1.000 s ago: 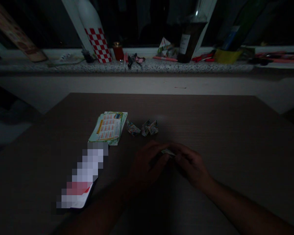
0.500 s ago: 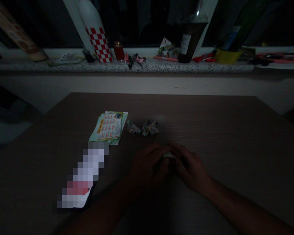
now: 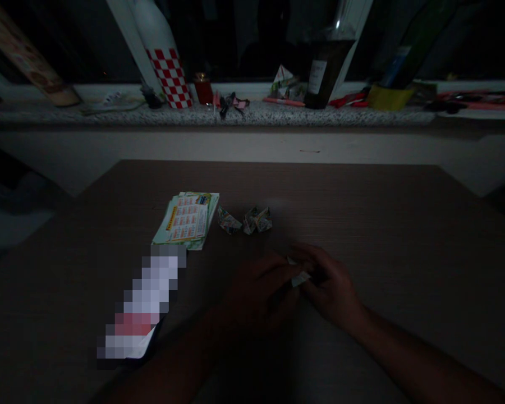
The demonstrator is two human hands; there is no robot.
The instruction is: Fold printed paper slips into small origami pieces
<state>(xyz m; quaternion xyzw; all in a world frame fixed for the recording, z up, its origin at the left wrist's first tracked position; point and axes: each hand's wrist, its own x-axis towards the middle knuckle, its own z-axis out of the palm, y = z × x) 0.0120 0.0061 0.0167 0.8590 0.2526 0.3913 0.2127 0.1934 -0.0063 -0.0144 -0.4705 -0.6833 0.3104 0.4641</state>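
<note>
In dim light my left hand [image 3: 258, 292] and my right hand [image 3: 330, 283] meet just above the brown table [image 3: 382, 224]. Both pinch a small folded piece of paper [image 3: 298, 276], of which only a pale edge shows between the fingers. A little beyond the hands lie two small folded paper figures [image 3: 229, 220] [image 3: 257, 219]. Left of those sits a stack of printed calendar cards [image 3: 188, 220].
A flat white and red object [image 3: 143, 308] lies near the table's left front. Behind the table runs a speckled stone sill [image 3: 193, 115] with a red-and-white checked bottle [image 3: 164, 62], a dark wine bottle [image 3: 328, 62], a small red jar [image 3: 202, 88], pens and paper scraps.
My hands have drawn slightly toward me and the paper between them has turned, so its pale edge now sits lower. The things on the table have not moved.
</note>
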